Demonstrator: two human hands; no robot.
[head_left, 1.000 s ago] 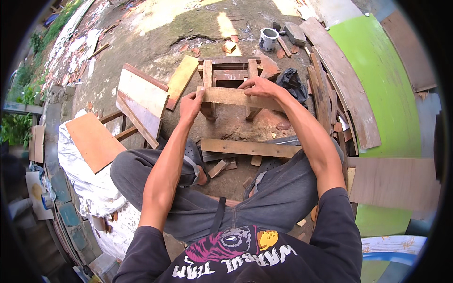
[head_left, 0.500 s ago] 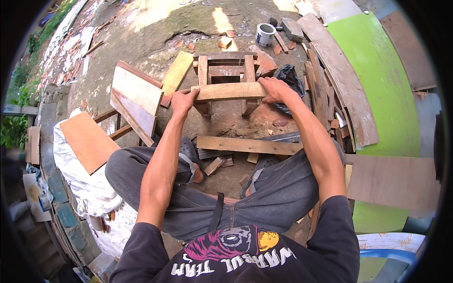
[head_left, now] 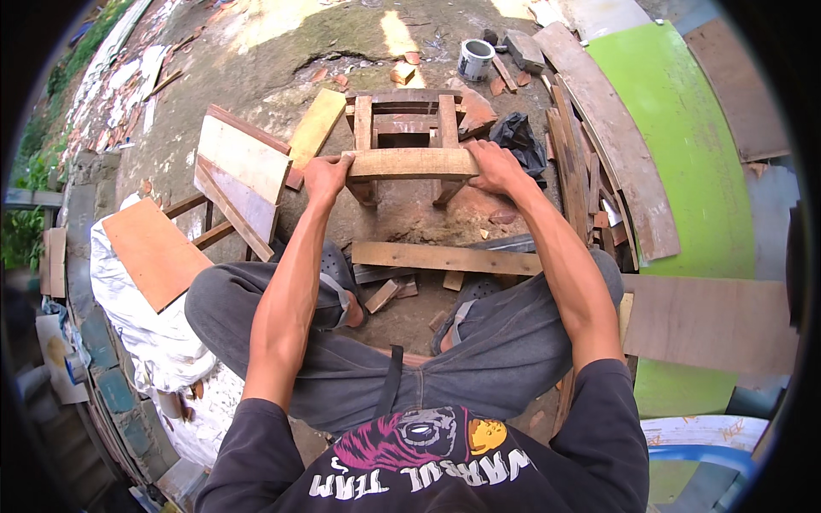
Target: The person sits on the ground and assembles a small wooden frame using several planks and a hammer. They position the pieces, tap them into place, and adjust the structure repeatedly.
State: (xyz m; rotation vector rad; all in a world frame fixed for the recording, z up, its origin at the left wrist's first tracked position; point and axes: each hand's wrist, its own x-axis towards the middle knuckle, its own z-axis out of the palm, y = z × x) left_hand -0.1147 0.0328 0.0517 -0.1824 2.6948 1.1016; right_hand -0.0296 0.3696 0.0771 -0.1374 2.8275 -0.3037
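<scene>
A short wooden board (head_left: 414, 164) lies crosswise over the near side of a small wooden frame (head_left: 404, 107) that stands on the ground ahead of me. My left hand (head_left: 326, 177) grips the board's left end, its thumb along the top. At the right end, my right hand (head_left: 496, 167) has closed round the board, fingers partly hidden behind it. Nearer to me, a longer plank (head_left: 445, 256) with nail marks rests across scraps between my feet.
Leaning wood panels (head_left: 244, 162) and an orange-brown board (head_left: 156, 254) are at left, beside a white sack (head_left: 128, 303). A yellow board (head_left: 317, 128) lies near the frame. A paint can (head_left: 476, 61), black plastic bag (head_left: 519, 144) and long green sheet (head_left: 684, 145) are to the right.
Both hands still hold the board on the frame. Its near face is tipped slightly more into view, and the whole picture has shifted a little.
</scene>
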